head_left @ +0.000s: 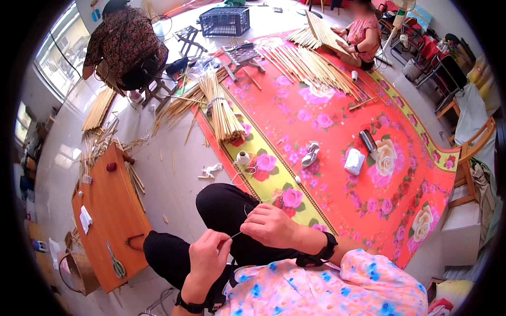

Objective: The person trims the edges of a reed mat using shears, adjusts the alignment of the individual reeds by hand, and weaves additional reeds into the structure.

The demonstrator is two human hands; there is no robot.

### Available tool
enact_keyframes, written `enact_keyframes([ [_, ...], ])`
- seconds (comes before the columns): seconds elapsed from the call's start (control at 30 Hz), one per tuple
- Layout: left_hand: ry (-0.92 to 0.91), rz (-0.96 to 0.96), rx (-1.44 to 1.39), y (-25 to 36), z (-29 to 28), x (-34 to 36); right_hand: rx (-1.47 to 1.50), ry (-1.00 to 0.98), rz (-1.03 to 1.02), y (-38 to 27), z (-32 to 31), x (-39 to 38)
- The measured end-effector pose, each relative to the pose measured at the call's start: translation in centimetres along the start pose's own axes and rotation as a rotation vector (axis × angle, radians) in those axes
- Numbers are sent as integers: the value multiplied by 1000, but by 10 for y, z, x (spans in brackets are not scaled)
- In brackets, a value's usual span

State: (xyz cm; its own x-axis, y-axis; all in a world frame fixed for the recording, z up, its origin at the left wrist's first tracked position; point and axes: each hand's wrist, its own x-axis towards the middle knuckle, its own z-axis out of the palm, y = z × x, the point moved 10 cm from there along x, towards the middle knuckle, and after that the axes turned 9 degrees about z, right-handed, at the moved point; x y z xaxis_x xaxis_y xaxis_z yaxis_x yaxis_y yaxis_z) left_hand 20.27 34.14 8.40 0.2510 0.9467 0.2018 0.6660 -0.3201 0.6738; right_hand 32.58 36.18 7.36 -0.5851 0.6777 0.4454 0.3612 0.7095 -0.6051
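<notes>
Above my lap, my left hand (208,256) pinches one end of a short taut stretch of thin thread (236,235). The other end of that stretch runs into my right hand (271,226), whose fingertips are pressed together over my knee. Whether a needle is between the fingers is too small to tell. Ahead of my knees, a spool of white thread (243,158) stands on the yellow border of the red floral mat (337,210), with loose strands beside it. A tied bundle of thin bamboo sticks (224,116) lies just beyond the spool.
To my left is an orange wooden table (108,210) with scissors (116,263) on it. A white packet (354,161), a dark case (368,141) and a grey cloth (310,155) lie on the mat. Two people sit farther off, one handling a stick mat (327,34). A black crate (225,22) stands behind.
</notes>
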Motion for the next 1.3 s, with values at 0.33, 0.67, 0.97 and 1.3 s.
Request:
enact_keyframes([
  [0.33, 6, -3, 6, 2, 9, 8, -125, 43, -95, -14, -5, 8],
  [0.67, 113, 42, -44, -5, -7, 14, -192, -19, -31, 0, -3, 17],
  [0.97, 231, -194, 650, -70, -99, -27, -183, 234, 193, 50, -36, 14],
  [1.3, 411, -346, 688, -137, -115, -117, -191, 378, 403, 91, -27, -9],
])
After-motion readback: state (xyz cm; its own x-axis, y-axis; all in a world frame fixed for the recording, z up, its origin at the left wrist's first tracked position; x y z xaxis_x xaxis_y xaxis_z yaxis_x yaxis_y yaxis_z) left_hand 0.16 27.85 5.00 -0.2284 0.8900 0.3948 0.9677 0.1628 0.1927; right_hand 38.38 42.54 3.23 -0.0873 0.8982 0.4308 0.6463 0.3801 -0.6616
